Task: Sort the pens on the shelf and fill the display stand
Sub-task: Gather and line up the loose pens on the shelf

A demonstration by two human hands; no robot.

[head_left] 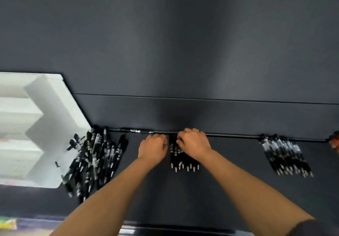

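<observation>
Right hand (194,144) curls its fingers over the upper ends of the middle row of pens (184,162) at the back edge of the shelf (183,199). Left hand (153,148) sits curled against that row's left side; whether it pinches a pen I cannot tell. 2 tidy rows lie sorted, counting the right row (286,157). With a loose heap (91,160) left and the display stand (45,107) seemingly penless, filling looks unstarted.

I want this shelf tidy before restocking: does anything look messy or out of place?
The left pile of pens is a jumble, pens crossing at all angles and overlapping the white display stand. One pen lies alone along the back of the shelf. The middle group and the right row lie neatly parallel.
</observation>
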